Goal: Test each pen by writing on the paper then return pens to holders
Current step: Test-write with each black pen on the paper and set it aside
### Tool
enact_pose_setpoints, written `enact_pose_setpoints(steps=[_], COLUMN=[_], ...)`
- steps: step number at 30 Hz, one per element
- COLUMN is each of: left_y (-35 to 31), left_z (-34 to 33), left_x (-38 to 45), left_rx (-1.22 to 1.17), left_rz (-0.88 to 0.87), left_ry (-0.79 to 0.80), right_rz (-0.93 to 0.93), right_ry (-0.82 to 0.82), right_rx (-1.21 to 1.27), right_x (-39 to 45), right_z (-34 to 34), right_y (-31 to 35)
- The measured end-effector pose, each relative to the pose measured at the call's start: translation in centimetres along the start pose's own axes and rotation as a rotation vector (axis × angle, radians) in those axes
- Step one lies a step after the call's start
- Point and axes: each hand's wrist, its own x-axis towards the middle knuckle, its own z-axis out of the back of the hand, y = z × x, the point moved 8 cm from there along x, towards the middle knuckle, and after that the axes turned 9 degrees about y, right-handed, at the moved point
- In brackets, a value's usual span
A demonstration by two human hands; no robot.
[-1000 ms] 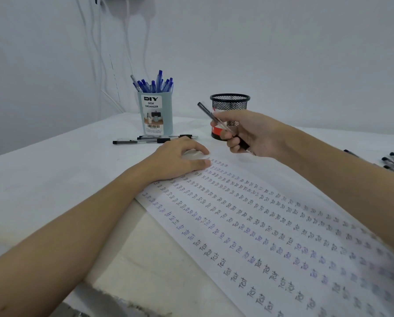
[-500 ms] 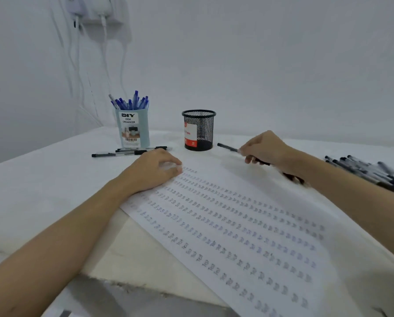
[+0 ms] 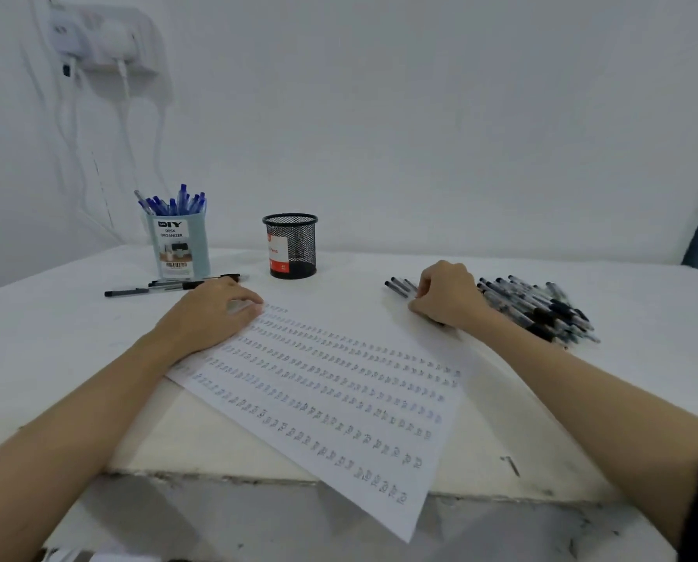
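A white paper sheet [image 3: 339, 399] covered in rows of small written marks lies slantwise on the table. My left hand [image 3: 213, 314] rests flat on its top left corner. My right hand [image 3: 446, 294] is low on the table just past the sheet's right corner, with its fingers curled round a black pen [image 3: 396, 286]. That pen's end pokes out to the left beside two others. A pale blue desk organizer [image 3: 181, 249] holds several blue pens. A black mesh cup [image 3: 292, 245] stands to its right.
A heap of several black pens [image 3: 541, 306] lies right of my right hand. A few more black pens [image 3: 156, 288] lie in front of the blue organizer. The white table [image 3: 55, 338] has a chipped front edge. A wall socket with cables [image 3: 100, 38] hangs at top left.
My right hand has carried the black pen away from the sheet's top, rightwards and down to the table by the pen heap. My left hand stayed on the paper's corner.
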Motion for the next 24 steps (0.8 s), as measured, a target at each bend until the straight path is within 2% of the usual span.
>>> enact_pose_setpoints(steps=[6,9,13,20,24], left_y=[0.1,0.6,4.8,10.6,11.4], left_z=[0.0,0.7,3.5,7.0,6.2], left_x=[0.0,-0.5,-3.0,-8.6,-9.0], left_rx=[-0.047,-0.062,-0.089,-0.113,-0.097], left_rz=[-0.005,0.025,0.142,0.271,0.278], left_ry=[0.016,0.022,-0.043,-0.174,-0.167], right_rz=[0.023,0.133,0.305,0.515,0.608], right_ry=[-0.005,0.041,0.105,0.34,0.413], right_rx=[0.016,0.012,-0.028,-0.157,-0.245], right_x=[-0.1,0.3,1.9,4.2,4.5], right_z=[0.8,1.6,1.3,-6.2,-10.9], right_y=[1.5,4.9,11.3,21.4,25.4])
